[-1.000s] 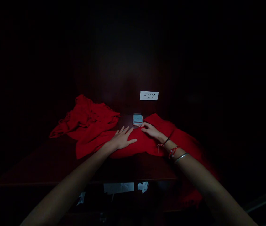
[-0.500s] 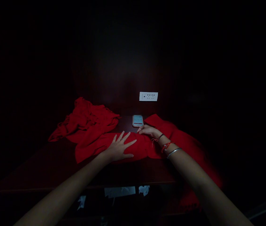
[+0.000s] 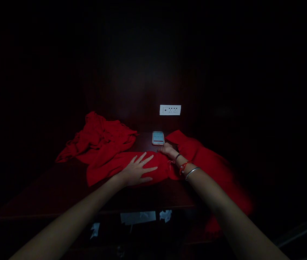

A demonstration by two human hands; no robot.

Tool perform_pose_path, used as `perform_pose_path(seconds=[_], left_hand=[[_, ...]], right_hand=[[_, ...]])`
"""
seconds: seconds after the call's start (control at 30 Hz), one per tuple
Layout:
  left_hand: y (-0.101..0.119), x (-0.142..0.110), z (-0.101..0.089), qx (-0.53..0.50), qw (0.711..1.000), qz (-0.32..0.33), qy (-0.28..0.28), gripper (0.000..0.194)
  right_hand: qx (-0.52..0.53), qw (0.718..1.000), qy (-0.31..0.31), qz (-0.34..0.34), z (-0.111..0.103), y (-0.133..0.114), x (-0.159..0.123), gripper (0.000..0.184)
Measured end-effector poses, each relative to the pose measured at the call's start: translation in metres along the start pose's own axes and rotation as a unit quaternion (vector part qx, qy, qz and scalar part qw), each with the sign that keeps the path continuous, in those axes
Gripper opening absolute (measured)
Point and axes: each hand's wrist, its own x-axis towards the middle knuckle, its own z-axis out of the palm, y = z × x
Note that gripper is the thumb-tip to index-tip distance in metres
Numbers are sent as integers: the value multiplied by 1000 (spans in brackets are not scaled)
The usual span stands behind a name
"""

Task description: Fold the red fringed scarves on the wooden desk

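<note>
A long red scarf lies spread across a dark wooden table, with creases running along it. My left hand rests flat on its middle, fingers spread, a ring on one finger. At the far edge of the cloth, just below a phone, my right hand is closed, its fingers curled around the scarf's edge; the fingertips are dark and partly hidden. Bracelets circle the right wrist. Red cloth continues beyond the right forearm and hangs over the front edge of the table.
A crumpled red fringed cloth is heaped at the back left. A white wall socket sits above the phone, whose screen is lit. Pale papers show below the table's front edge. The surroundings are very dark.
My right hand has shifted slightly left along the scarf's far edge, and its fingers have curled in more. My left hand stays almost where it was, flat on the cloth.
</note>
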Motion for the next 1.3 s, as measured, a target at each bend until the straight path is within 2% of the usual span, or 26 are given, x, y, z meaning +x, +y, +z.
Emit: perform_pose_path(seconds=[0.07,0.13,0.23,0.3,0.37,0.43,0.53,0.63,0.73,0.87,0.97,1.07,1.17,1.3], left_hand=[[1,-2,-2,-5,1000,-1,-8,48],[0,-4,-6,-14,1000,-6,-15,51],[-2,0,-14,-34,999,-41,0,54],[1,12,-20,-35,996,-74,34,51],[6,30,-23,-28,994,-82,69,49],[13,50,-21,-29,994,-67,80,49],[15,69,-9,-50,996,-66,21,54],[1,61,5,-63,993,-96,-39,59],[-20,38,9,-73,989,-117,-56,59],[-29,24,-9,-73,978,-148,-125,61],[-16,42,-26,-42,980,-135,-142,59],[2,77,-32,-47,992,-88,-79,47],[11,110,-22,-91,993,-61,-41,44],[4,128,1,-171,984,-48,-19,33]], right_hand=[[-36,999,19,34,0,-4,0,20],[-59,997,28,40,-4,-5,-4,21],[-83,995,54,10,-18,6,-16,28],[-116,991,66,-30,-32,23,-28,32],[-164,983,33,-76,-45,44,-43,35],[-223,970,-8,-93,-57,63,-59,39],[-306,949,3,-80,-68,81,-81,47],[-340,938,41,-52,-76,93,-91,50],[-323,946,34,-21,-82,107,-90,49],[-259,964,16,-62,-88,117,-83,34],[-201,976,19,-77,-96,111,-83,24],[-96,994,23,-54,-112,100,-89,28],[-14,999,-28,-36,-135,89,-96,34],[-65,987,-149,0,-172,82,-97,32]])
